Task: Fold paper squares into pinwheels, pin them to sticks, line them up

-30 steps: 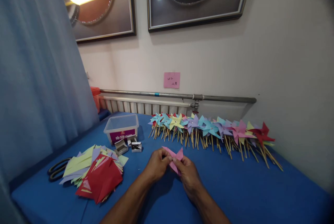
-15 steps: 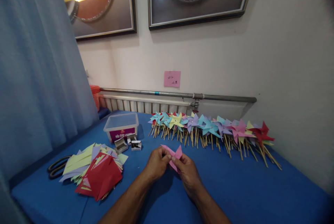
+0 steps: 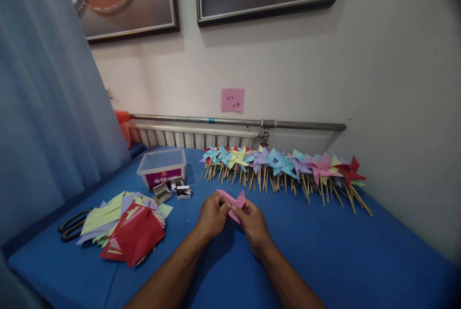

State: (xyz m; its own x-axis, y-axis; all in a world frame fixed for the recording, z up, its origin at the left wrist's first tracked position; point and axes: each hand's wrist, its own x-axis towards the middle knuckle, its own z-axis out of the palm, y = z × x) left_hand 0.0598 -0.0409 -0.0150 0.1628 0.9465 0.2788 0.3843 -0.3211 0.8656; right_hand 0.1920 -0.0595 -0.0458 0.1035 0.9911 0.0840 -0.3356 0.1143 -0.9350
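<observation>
Between both hands is a pink paper pinwheel (image 3: 239, 198), its points folded inward and partly covered by my fingers. My left hand (image 3: 212, 217) pinches its left side, thumb near the centre. On the right side, my right hand (image 3: 254, 225) grips it with the thumb pressed close to the middle. Whether a pin is in the centre I cannot tell. The pinwheel is held just above the blue cloth (image 3: 306, 251). Beyond the hands lies a long row of finished pinwheels (image 3: 260, 158) on thin sticks, in several colours.
Left of my hands is a pile of cut paper sheets (image 3: 133, 234), with black-handled scissors (image 3: 74, 225) beside it. Small open boxes (image 3: 183, 192) stand before a clear plastic tub (image 3: 162, 160). A metal pipe (image 3: 234, 121) runs along the wall; a blue curtain (image 3: 54, 83) hangs left.
The whole view has shifted slightly, with things sitting a little higher and further left. Both hands keep their hold on the pink pinwheel, nearly unchanged.
</observation>
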